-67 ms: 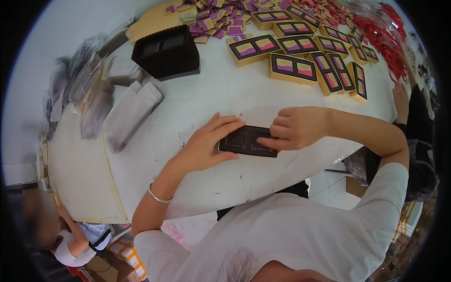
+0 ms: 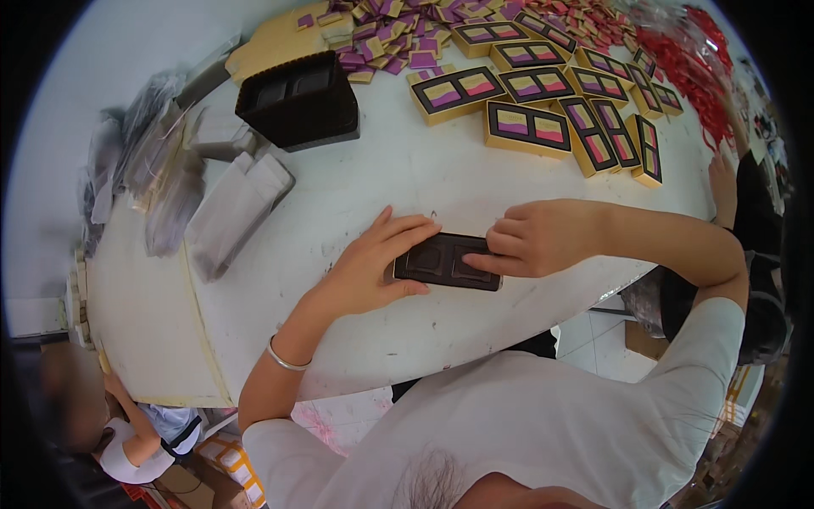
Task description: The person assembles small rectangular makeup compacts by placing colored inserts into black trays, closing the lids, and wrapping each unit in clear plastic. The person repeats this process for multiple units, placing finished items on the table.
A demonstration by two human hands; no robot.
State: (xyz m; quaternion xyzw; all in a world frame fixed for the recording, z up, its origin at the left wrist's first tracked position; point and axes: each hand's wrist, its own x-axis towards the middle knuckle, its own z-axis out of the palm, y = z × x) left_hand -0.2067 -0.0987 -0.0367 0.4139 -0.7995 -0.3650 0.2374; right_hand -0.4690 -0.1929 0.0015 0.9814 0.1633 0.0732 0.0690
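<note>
While both your hands sit on the dark two-well tray, nothing much has shifted since a moment ago.
Your left hand lies spread along the tray's left end, fingers wide; your right hand presses curled fingertips onto its right well, on the white table near its edge. Beyond stand a black tray stack and gold boxes; clear bags left. The right well is partly hidden by fingers.
</note>
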